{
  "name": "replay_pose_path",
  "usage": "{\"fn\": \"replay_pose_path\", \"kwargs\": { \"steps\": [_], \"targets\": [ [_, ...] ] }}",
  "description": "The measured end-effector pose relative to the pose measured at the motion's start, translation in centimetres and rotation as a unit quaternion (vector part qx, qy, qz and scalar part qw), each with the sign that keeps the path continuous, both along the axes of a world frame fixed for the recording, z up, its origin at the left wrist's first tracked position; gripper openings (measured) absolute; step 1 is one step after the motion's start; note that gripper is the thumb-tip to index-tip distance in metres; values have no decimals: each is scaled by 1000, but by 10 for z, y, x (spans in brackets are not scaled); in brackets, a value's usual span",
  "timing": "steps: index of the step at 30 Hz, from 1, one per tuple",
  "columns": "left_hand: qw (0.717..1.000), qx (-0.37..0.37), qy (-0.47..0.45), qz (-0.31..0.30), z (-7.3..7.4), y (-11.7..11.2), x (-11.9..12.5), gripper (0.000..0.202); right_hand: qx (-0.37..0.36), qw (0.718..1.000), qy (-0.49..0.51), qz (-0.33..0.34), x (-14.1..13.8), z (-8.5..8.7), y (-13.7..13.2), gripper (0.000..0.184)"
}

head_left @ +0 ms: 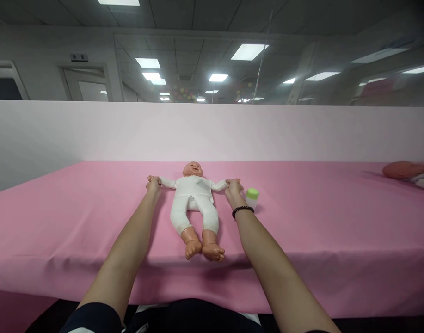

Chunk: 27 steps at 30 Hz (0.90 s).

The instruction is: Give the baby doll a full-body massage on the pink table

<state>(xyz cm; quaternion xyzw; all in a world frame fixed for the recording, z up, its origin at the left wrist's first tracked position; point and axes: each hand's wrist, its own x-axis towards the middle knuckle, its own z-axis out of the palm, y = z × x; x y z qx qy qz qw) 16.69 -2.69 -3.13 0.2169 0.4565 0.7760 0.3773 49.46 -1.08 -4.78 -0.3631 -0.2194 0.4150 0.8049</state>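
Observation:
A baby doll (193,194) with a white cloth body lies on its back, its head away from me and its bare feet at the near edge. Its arms are stretched out to both sides. My left hand (154,183) is closed around the doll's hand on the left of the view. On the other side my right hand (234,188), with a dark beaded bracelet on the wrist, grips the doll's other hand. A small container (252,198) with a green lid stands just right of my right wrist, partly behind it.
Pink cloth (309,212) covers the table, dropping over its front edge. A low white partition (212,132) runs along the back. Another doll (406,171) lies at the far right, cut off by the frame.

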Motion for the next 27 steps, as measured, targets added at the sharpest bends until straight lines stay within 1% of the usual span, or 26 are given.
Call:
{"fn": "replay_pose_path", "kwargs": {
  "steps": [3, 6, 8, 10, 12, 14, 16, 18, 20, 22, 23, 25, 26, 27],
  "targets": [
    [1000, 1, 7, -2, -2, -1, 3, 29, -10, 1000, 3, -24, -7, 3, -3, 31],
    [999, 10, 29, 36, -3, 1, 5, 25, -6, 998, -40, -52, -10, 9, -4, 33],
    [995, 13, 70, 64, 0, 8, 5, 24, -16, 995, -76, -67, -6, 13, -1, 27],
    [989, -4, 130, 67, 6, 21, 3, 21, -45, 991, -109, -66, 1, 18, 8, 14],
    [979, -43, 197, 41, 15, 38, 1, 18, -81, 984, -153, -50, 10, 25, 21, 6],
    [965, -81, 251, 2, 24, 58, -2, 18, -110, 972, -205, -29, 18, 30, 36, 10],
    [953, -112, 278, -34, 29, 77, -4, 21, -136, 957, -257, 0, 23, 34, 52, 14],
    [944, -148, 290, -62, 30, 93, -7, 26, -161, 934, -315, 46, 24, 36, 67, 17],
    [932, -190, 297, -86, 28, 107, -10, 31, -193, 903, -371, 99, 22, 35, 80, 21],
    [921, -227, 301, -100, 25, 119, -13, 35, -236, 880, -393, 126, 18, 32, 93, 26],
    [913, -249, 304, -109, 24, 124, -15, 36, -255, 877, -387, 130, 16, 30, 98, 29],
    [900, -285, 305, -127, 24, 132, -17, 39, -273, 885, -355, 129, 14, 26, 106, 35],
    [913, -261, 290, -120, 24, 134, -18, 40, -274, 889, -342, 128, 13, 26, 108, 36],
    [930, -220, 270, -118, 25, 135, -20, 40, -268, 895, -334, 127, 14, 26, 109, 36]
  ]
}}
